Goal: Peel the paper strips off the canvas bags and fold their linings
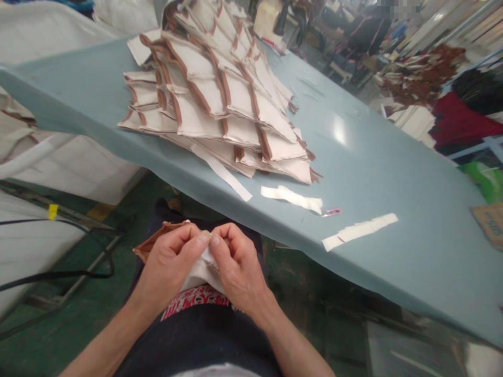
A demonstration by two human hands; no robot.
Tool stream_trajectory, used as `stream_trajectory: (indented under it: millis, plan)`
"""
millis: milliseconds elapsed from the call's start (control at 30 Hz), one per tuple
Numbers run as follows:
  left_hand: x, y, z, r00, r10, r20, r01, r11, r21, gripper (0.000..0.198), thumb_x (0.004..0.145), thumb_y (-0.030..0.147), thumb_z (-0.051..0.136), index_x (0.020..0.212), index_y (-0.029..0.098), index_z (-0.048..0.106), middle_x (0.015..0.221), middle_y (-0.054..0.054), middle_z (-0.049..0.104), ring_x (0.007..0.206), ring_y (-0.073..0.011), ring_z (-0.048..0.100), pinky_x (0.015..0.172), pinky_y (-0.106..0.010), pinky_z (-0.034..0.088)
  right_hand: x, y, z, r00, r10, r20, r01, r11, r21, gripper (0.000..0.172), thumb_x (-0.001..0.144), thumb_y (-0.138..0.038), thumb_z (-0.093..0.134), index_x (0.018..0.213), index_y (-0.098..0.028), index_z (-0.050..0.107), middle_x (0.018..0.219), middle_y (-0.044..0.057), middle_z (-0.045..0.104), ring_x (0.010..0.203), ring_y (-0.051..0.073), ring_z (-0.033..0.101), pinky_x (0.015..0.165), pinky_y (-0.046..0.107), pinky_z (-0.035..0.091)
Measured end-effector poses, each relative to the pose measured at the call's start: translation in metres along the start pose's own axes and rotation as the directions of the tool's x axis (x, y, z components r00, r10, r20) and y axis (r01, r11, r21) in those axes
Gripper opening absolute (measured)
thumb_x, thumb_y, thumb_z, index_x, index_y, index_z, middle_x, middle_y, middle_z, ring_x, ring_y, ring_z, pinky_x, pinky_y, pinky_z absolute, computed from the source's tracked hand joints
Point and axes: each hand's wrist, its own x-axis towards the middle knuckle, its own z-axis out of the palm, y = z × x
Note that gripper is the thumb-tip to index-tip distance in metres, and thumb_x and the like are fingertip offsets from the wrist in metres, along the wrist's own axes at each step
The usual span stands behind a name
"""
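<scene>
Above my lap, my left hand point(171, 256) and my right hand point(241, 262) are side by side, thumbs and fingertips pinched together. Between them is a white fabric piece with brown edging point(198, 273); its brown part sticks out beyond my left hand. The exact spot under the fingertips is hidden. On the blue-green table point(353, 178) ahead lies a heaped stack of cream fabric pieces with brown edging point(204, 99). Near the table edge are a white strip point(226, 175), a crumpled white strip point(291, 198) and a white strip with a dark mark point(361, 230).
A small pink-handled tool point(332, 212) lies beside the crumpled strip. White bins point(74, 167) stand at the left, with a black cable point(78, 273) near them. A cardboard piece point(488, 222) lies at the table's right side. Brown and cream material point(424, 73) is piled beyond.
</scene>
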Motion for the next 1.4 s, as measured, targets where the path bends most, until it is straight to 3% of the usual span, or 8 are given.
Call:
stream_trajectory:
  millis: [167,367,533,667,800,1100,1400]
  plan:
    - [0.001,0.012,0.005,0.999,0.052,0.001,-0.052,0.994,0.095,0.048,0.093,0.058,0.073,0.062,0.024,0.056,0.061,0.004,0.052,0.055,-0.0139,0.043,0.049,-0.027,0.037,0.002,-0.002,-0.001,1.000,-0.007,-0.006,0.007,1.000,-0.021,0.030,0.106,-0.050,0.060,0.094,-0.023,0.062,0.069,-0.005,0.060,0.059,0.012,0.048,0.056,0.028,0.033]
    - [-0.004,0.010,0.005,0.988,0.155,-0.018,-0.155,0.988,-0.013,0.041,0.095,0.048,0.077,0.066,0.022,0.064,0.065,0.003,0.059,0.059,-0.0144,0.048,0.052,-0.025,0.042,-0.002,-0.010,0.001,0.998,-0.059,-0.012,0.059,0.998,-0.018,0.028,0.105,-0.049,0.062,0.093,-0.024,0.061,0.067,-0.006,0.058,0.055,0.011,0.044,0.053,0.027,0.034]
    - [-0.009,0.000,0.007,0.981,0.181,-0.071,-0.189,0.972,-0.142,0.044,0.100,0.054,0.079,0.071,0.022,0.067,0.069,0.002,0.062,0.059,-0.0142,0.048,0.051,-0.025,0.042,-0.007,-0.007,0.006,0.948,-0.290,-0.129,0.258,0.941,-0.219,0.017,0.105,-0.039,0.065,0.096,-0.025,0.066,0.073,-0.001,0.070,0.059,0.014,0.057,0.063,0.029,0.048]
    - [-0.013,-0.001,0.006,0.974,0.202,-0.099,-0.214,0.968,-0.129,0.049,0.102,0.061,0.078,0.073,0.023,0.068,0.071,0.001,0.063,0.064,-0.0167,0.054,0.056,-0.026,0.048,-0.008,-0.001,0.006,0.895,-0.437,-0.090,0.384,0.858,-0.343,0.019,0.109,-0.036,0.061,0.097,-0.025,0.071,0.083,0.005,0.080,0.063,0.017,0.065,0.072,0.031,0.057]
    - [-0.015,-0.002,0.005,0.973,0.205,-0.108,-0.212,0.976,-0.053,0.048,0.102,0.059,0.078,0.072,0.024,0.068,0.070,0.001,0.063,0.064,-0.0176,0.055,0.057,-0.027,0.049,-0.008,0.003,0.005,0.892,-0.445,-0.077,0.386,0.841,-0.378,0.022,0.112,-0.037,0.060,0.098,-0.025,0.073,0.084,0.005,0.081,0.062,0.017,0.066,0.074,0.031,0.060]
    - [-0.013,-0.001,0.005,0.919,0.375,-0.122,-0.364,0.925,0.104,0.032,0.104,0.033,0.067,0.074,0.025,0.070,0.071,0.002,0.069,0.065,-0.0174,0.062,0.062,-0.027,0.054,-0.009,0.001,0.008,0.883,-0.445,-0.153,0.370,0.857,-0.358,0.018,0.108,-0.032,0.063,0.094,-0.025,0.072,0.082,0.004,0.082,0.064,0.017,0.069,0.071,0.030,0.060]
    - [-0.012,0.002,0.000,0.868,0.493,-0.050,-0.465,0.845,0.265,0.029,0.105,0.026,0.060,0.077,0.027,0.068,0.071,0.003,0.074,0.061,-0.0172,0.063,0.060,-0.028,0.051,-0.010,-0.005,0.012,0.929,-0.299,-0.217,0.232,0.930,-0.285,0.017,0.102,-0.034,0.066,0.088,-0.026,0.068,0.076,0.001,0.076,0.063,0.018,0.064,0.070,0.032,0.055]
